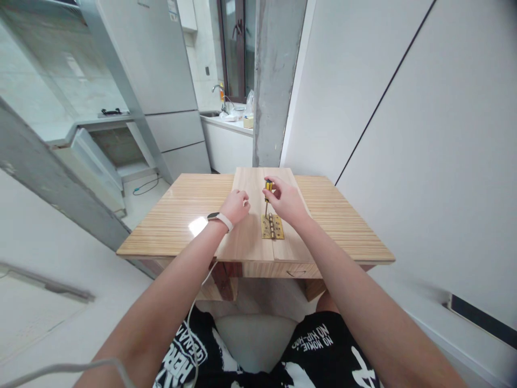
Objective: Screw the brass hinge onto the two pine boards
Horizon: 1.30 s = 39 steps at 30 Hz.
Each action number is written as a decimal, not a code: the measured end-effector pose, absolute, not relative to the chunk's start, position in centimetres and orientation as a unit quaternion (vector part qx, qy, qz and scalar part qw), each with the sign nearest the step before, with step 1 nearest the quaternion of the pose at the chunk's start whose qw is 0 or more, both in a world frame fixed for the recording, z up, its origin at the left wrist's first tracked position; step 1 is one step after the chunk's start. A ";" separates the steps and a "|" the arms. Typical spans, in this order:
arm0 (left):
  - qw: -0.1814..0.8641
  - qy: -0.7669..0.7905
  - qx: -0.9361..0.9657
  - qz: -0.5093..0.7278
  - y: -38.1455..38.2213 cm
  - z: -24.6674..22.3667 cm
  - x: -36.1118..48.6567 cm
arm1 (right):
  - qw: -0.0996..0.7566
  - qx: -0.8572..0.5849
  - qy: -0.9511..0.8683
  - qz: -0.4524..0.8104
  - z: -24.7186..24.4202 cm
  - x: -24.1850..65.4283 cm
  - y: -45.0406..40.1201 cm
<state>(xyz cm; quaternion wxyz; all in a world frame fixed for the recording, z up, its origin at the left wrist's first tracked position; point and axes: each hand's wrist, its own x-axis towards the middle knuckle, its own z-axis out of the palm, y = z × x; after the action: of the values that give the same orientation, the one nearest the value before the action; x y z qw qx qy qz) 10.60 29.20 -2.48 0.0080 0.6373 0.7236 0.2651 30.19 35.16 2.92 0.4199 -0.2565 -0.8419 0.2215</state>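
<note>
My right hand [287,200] holds a screwdriver [269,186] by its yellow and black handle, between thumb and fingers. The screwdriver stands nearly upright, its tip at the upper left part of a brass hinge [272,227]. That hinge lies opened flat across the seam between two pale wooden boards [252,237], one leaf on each. On the left board rests my left hand [235,206], its fingers curled in; whatever they may hold is hidden. A watch with a white strap [220,218] is on the left wrist.
Beneath the boards is a striped wooden table [161,231] with a drawer [297,270] in front. A white cable [191,318] runs past my left forearm and leg. White panels [424,134] stand on the right; a fridge [161,81] and sink counter [228,143] are behind.
</note>
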 end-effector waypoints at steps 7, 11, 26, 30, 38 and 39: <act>0.046 0.812 0.566 0.135 33.7 -2.7 9.2 | 0.446 -0.242 -0.814 0.283 3.1 31.3 34.6; 0.055 0.802 0.582 0.124 34.7 -3.0 9.7 | 0.505 -0.238 -0.755 0.344 4.4 33.7 33.7; 0.126 0.639 0.685 0.327 32.8 -0.7 14.4 | 0.571 -0.330 -0.708 0.254 2.4 43.3 31.4; 0.166 0.606 0.679 0.379 32.4 -1.4 16.4 | 0.474 -0.341 -0.793 0.173 1.7 42.9 31.3; 0.195 0.610 0.660 0.393 32.5 -4.1 17.9 | 0.167 -0.324 -0.929 0.070 -3.5 40.2 32.0; 0.194 0.611 0.661 0.390 32.4 -4.3 18.1 | 0.159 -0.328 -0.929 0.069 -4.0 40.0 32.0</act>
<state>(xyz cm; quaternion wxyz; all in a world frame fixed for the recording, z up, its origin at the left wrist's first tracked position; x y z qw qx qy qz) 18.05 32.44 -4.31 0.1940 0.6614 0.6106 0.3899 39.97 32.00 -4.02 0.1588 -0.3276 -0.9289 0.0686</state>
